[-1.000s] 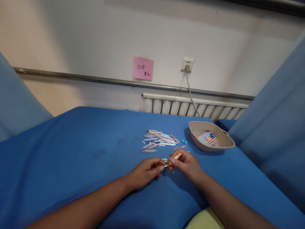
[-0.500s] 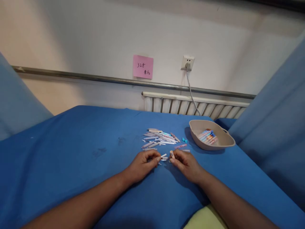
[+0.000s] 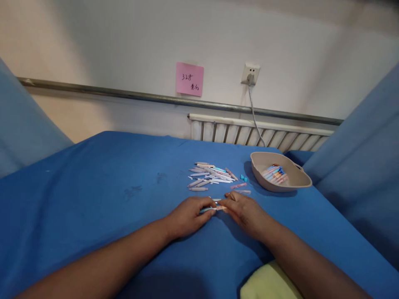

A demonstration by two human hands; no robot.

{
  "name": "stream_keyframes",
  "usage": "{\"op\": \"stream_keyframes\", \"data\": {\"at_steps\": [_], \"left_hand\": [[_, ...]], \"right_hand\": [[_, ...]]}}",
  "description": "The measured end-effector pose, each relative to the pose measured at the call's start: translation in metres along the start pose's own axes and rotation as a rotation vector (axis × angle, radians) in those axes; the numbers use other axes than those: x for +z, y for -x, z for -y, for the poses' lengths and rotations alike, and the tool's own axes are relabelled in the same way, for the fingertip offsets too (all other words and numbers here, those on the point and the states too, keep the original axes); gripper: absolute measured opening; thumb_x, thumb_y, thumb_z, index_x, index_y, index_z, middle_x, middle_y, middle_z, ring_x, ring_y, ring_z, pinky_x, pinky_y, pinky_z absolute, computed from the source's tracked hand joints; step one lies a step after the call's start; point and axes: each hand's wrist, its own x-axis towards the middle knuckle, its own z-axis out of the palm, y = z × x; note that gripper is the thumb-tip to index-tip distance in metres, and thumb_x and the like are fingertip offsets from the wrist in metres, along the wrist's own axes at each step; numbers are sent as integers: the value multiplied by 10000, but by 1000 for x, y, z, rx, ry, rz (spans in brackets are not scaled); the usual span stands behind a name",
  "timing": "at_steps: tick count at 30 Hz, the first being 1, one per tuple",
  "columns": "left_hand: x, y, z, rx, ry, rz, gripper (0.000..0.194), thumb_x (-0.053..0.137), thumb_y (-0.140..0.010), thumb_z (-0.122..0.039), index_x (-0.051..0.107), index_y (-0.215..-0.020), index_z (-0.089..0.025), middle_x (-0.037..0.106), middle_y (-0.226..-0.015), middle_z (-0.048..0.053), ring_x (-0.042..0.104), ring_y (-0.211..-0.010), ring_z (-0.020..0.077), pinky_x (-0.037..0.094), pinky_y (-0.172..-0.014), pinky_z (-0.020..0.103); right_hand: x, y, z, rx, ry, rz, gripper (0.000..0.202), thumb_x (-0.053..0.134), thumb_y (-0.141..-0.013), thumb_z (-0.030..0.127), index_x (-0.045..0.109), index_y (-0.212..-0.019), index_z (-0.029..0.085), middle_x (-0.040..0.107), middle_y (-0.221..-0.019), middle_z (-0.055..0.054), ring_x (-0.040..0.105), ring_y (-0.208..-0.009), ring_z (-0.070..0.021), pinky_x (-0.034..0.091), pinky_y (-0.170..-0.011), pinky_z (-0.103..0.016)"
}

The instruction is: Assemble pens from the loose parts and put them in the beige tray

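Observation:
Close above the blue cloth, both hands meet over a pen. My left hand [image 3: 189, 215] is closed on its slim pale-blue part [image 3: 205, 210]. My right hand [image 3: 247, 214] pinches the pen's orange-pink barrel [image 3: 220, 207], which lines up end to end with the pale-blue part. Fingers cover the far end of the barrel. A thin silvery piece shows just behind the fingertips; I cannot tell whether it is held. Beyond the hands lies a loose pile of pen parts [image 3: 215, 174]. A pink barrel [image 3: 238, 185] and small teal pieces [image 3: 243, 178] lie to its right.
A beige basin [image 3: 294, 170] with several colourful pens [image 3: 274, 174] in it stands at the right. Behind the bed are a radiator [image 3: 224, 128], a metal rail [image 3: 140, 94] and a plugged-in cord [image 3: 254, 112]. Curtains hang at both sides; yellow fabric [image 3: 269, 282] shows in front.
The orange barrel, earlier upright and apart in my right hand, now lies in line with the slim part in my left hand. The hands have come together, and the view has tilted down slightly.

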Motion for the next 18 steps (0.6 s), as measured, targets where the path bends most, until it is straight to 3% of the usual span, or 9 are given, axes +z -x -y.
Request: {"op": "stream_keyframes", "data": {"at_steps": [4, 9, 18], "left_hand": [[2, 4, -7, -39, 38, -8, 265, 509, -840, -276, 528, -1096, -211, 631, -924, 30, 558, -825, 185, 434, -731, 270], [3, 4, -7, 2, 193, 35, 258, 442, -890, -249, 451, -1142, -195, 628, -937, 37, 560, -873, 169, 426, -811, 297], [4, 5, -6, -42, 315, 56, 260, 434, -915, -325, 439, -1136, -187, 640, -932, 34, 525, -689, 116, 427, -660, 245]], "right_hand": [[-1, 3, 2, -3, -133, -26, 230, 428, -934, 228, 536, -1137, 223, 629, -967, -72, 590, -869, -186, 437, -741, -289], [-2, 4, 3, 17, -242, -98, 105, 456, -917, 247, 555, -935, 214, 639, -811, -37, 579, -703, -162, 432, -667, -281], [2, 2, -2, -14, -305, -137, 135, 472, -912, 271, 600, -946, 243, 667, -826, -35, 607, -757, -183, 451, -721, -311]]}}
